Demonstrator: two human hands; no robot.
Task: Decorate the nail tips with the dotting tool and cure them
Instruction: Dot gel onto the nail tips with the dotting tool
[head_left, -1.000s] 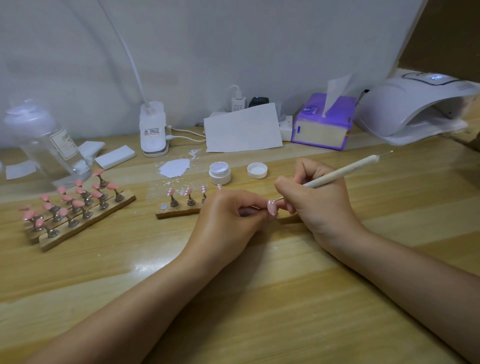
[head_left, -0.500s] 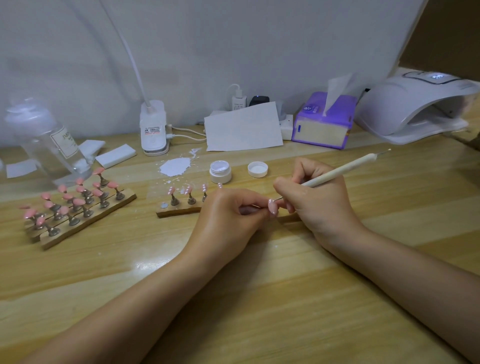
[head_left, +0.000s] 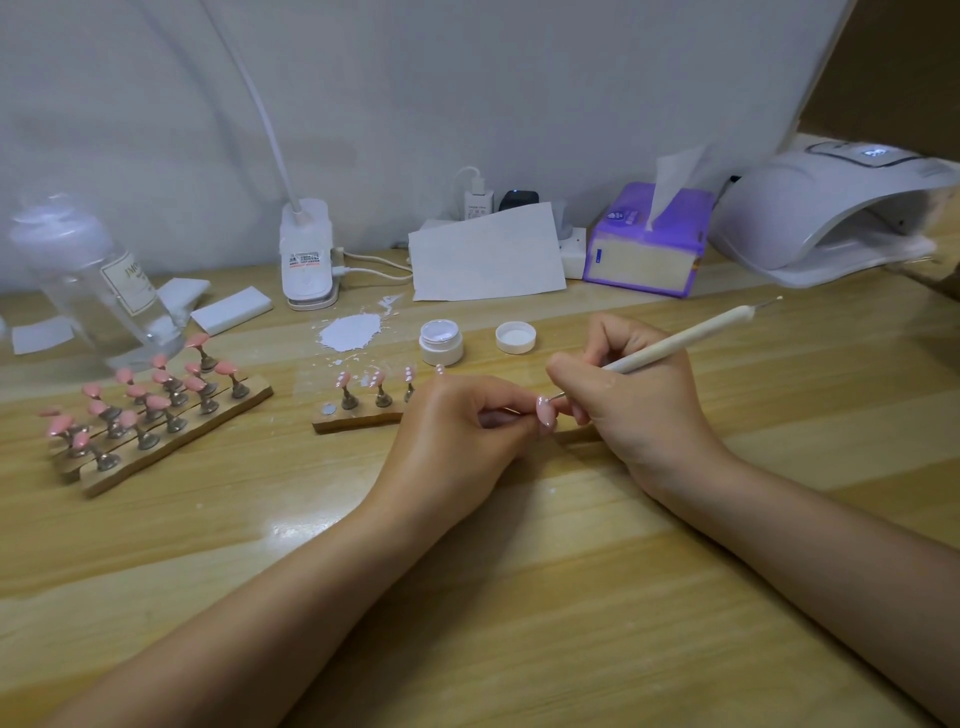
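Observation:
My left hand (head_left: 457, 431) pinches a pink nail tip (head_left: 544, 410) on its stand at the middle of the table. My right hand (head_left: 634, 395) grips a white dotting tool (head_left: 675, 340) like a pen, its metal point touching the top of that nail tip. Behind my left hand a wooden strip (head_left: 358, 418) holds pink tips with white dots. A larger wooden rack (head_left: 171, 441) of several plain pink tips sits at the left. The white curing lamp (head_left: 831, 218) stands at the far right.
An open white gel jar (head_left: 440, 340) and its lid (head_left: 515, 336) sit behind my hands, next to a smear of white gel (head_left: 350, 331). A clear bottle (head_left: 98, 286), a purple tissue box (head_left: 649, 244), a sheet of paper (head_left: 485, 254) and chargers line the back.
Both hands stay almost still; the dotting tool's point shifts slightly on the nail tip.

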